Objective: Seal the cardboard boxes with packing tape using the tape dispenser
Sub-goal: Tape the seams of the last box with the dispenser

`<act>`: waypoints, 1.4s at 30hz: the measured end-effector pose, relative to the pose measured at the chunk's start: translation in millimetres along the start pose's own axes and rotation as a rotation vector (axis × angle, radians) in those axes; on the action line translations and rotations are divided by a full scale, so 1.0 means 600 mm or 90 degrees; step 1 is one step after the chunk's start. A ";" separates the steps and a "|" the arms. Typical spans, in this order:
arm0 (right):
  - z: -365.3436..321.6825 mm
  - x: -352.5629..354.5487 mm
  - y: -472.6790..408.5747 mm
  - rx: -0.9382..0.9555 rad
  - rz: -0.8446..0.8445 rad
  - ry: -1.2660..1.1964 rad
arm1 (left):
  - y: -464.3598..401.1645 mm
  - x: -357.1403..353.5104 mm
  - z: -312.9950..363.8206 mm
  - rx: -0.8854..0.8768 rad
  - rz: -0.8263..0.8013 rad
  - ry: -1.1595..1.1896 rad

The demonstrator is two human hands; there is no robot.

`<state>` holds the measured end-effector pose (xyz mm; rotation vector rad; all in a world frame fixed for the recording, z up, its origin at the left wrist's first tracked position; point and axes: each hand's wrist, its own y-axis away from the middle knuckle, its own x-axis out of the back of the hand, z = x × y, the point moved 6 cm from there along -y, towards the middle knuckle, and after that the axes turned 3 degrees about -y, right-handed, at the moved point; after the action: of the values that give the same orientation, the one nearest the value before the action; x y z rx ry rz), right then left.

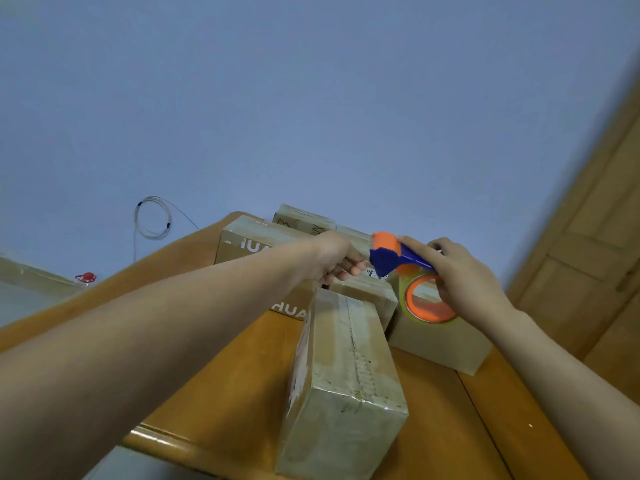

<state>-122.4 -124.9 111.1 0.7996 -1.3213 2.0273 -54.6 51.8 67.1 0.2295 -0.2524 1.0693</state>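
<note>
Two hands are engaged at the far middle of the wooden table (242,375). The tape dispenser (398,259) is held by the right hand (460,275), fingers curled round its blue handle and the orange-cored roll (427,299). The left hand (334,259) is curled, fingertips apparently pinching at the dispenser mouth; a free tape end is likely being pulled, though no tape is visible there.

Step judged: tape start being drawn out. To be done well, the end should be pulled straight, kept untwisted, laid past the box edge, then pressed down along the flap seam with the dispenser kept low.

Counts: one dispenser, one roll. About six cardboard boxes are seen: one long box (346,375) nearest, already taped along its seam; one (440,341) at right under the roll; one small box (367,296) between; two printed boxes (249,244) at left; one (301,220) farthest. One cable coil (152,218) hangs on the wall, far left.
</note>
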 end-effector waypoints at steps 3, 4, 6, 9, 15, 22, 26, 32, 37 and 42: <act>-0.003 -0.019 0.001 0.008 -0.015 -0.018 | -0.011 0.006 -0.011 0.010 -0.012 -0.046; -0.004 -0.022 0.001 0.015 -0.011 -0.022 | -0.012 0.008 -0.013 0.009 -0.019 -0.062; -0.010 -0.028 -0.001 0.045 0.002 -0.033 | -0.015 0.011 -0.018 0.006 -0.037 -0.081; -0.015 -0.032 0.002 0.085 0.001 -0.015 | -0.021 0.031 -0.030 0.011 -0.054 -0.103; 0.026 -0.035 0.035 0.104 -0.009 0.062 | -0.017 0.093 -0.074 0.026 -0.076 -0.124; 0.052 -0.037 0.058 0.109 -0.011 0.061 | -0.012 0.092 -0.094 0.031 -0.067 -0.128; 0.072 -0.034 0.077 0.065 0.004 0.050 | -0.011 0.097 -0.100 0.031 -0.079 -0.122; 0.075 -0.058 0.090 0.082 -0.024 0.052 | -0.015 0.080 -0.123 0.034 -0.136 -0.085; 0.076 -0.075 0.085 0.092 -0.032 0.056 | -0.019 0.074 -0.128 0.044 -0.121 -0.036; 0.081 -0.084 0.072 0.074 -0.031 0.039 | -0.018 0.086 -0.120 0.043 -0.059 -0.099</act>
<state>-113.7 -191.8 64.5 0.8070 -1.1485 2.0877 -15.2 111.6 14.6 0.3822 -0.3431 0.9699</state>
